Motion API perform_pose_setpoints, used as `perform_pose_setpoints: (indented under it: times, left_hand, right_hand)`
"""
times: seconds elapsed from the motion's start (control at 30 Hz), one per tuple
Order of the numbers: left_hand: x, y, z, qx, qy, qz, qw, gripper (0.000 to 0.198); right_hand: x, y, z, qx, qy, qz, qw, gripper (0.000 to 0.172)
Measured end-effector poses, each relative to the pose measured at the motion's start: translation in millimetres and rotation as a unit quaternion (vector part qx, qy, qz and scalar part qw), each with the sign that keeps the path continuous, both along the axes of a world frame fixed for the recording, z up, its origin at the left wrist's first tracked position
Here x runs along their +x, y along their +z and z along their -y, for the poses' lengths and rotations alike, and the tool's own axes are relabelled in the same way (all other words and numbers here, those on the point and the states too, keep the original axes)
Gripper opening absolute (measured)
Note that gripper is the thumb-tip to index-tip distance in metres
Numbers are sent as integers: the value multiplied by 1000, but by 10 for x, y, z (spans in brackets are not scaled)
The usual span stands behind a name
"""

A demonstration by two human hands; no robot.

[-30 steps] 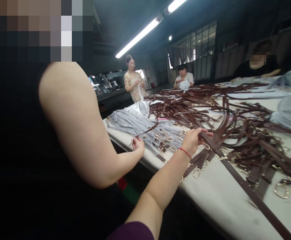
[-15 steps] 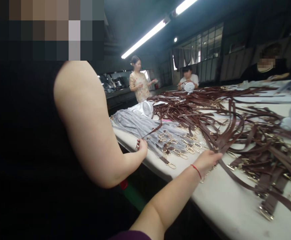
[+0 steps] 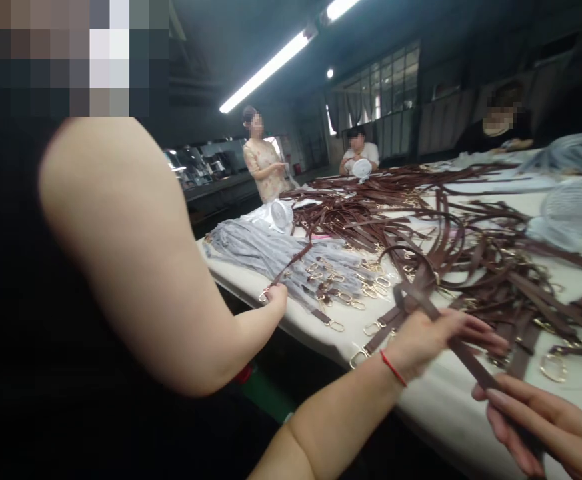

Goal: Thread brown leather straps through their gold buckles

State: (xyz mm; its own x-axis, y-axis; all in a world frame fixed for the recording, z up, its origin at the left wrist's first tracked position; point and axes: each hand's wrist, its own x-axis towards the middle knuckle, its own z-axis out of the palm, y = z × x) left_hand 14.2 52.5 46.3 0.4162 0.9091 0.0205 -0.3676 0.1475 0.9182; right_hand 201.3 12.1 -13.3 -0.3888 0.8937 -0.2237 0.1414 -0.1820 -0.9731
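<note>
My left hand (image 3: pixel 435 337), with a red cord on its wrist, pinches a long brown leather strap (image 3: pixel 463 357) just above the white table (image 3: pixel 435 400). The strap runs down to my right hand (image 3: pixel 545 420) at the bottom right corner, whose fingers curl around its lower end. Behind my hands lies a big tangle of brown straps (image 3: pixel 471 247) with gold metal rings. A co-worker in black stands close on my left; that person's hand (image 3: pixel 275 295) holds another strap end by its ring at the table edge.
Grey plastic-wrapped bundles (image 3: pixel 271 250) and a small white fan (image 3: pixel 281 215) lie at the table's far left. Another fan (image 3: pixel 575 213) stands at the right. Three more people are at the far end and far right side of the table.
My right hand has come into view at the bottom right and taken the strap. My left hand slid toward me along the strap. The co-worker's hand stayed put.
</note>
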Motion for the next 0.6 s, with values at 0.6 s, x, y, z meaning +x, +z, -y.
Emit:
perform_pose_setpoints:
  times: [0.6]
  left_hand:
    - [-1071,37,-1705,-136,269,19,953,43]
  right_hand:
    - [525,280,84,-104,75,-154,980,31]
